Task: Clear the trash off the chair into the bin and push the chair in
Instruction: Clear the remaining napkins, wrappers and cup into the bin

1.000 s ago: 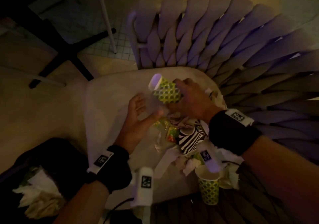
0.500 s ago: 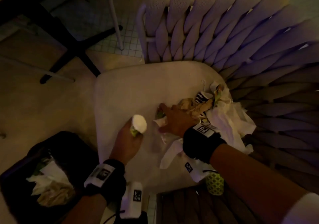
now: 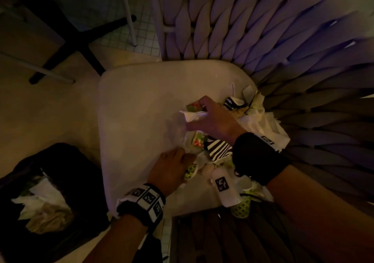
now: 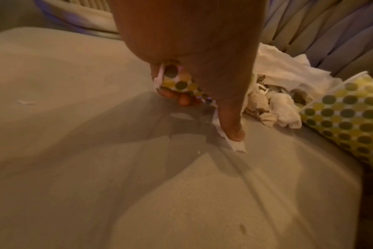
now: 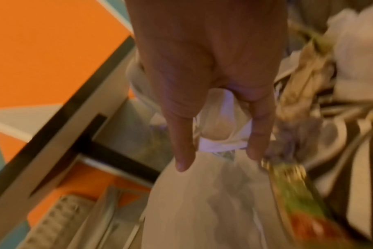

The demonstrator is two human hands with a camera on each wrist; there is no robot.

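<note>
My left hand (image 3: 172,167) curls around a dotted cup (image 4: 177,80); my right hand (image 3: 212,119) pinches a white napkin (image 3: 192,116). Some trash fills the bin (image 3: 60,191), but much remains on the chair (image 3: 141,100), not yet pushed in.

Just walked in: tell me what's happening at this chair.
A person is clearing litter off the beige cushioned seat of a woven-back chair. The left hand holds a crushed green-dotted paper cup low over the seat. The right hand grips a crumpled white napkin at the pile of wrappers and tissues. A second dotted cup lies on its side on the seat. The black bin beside the chair already holds crumpled paper.
</note>
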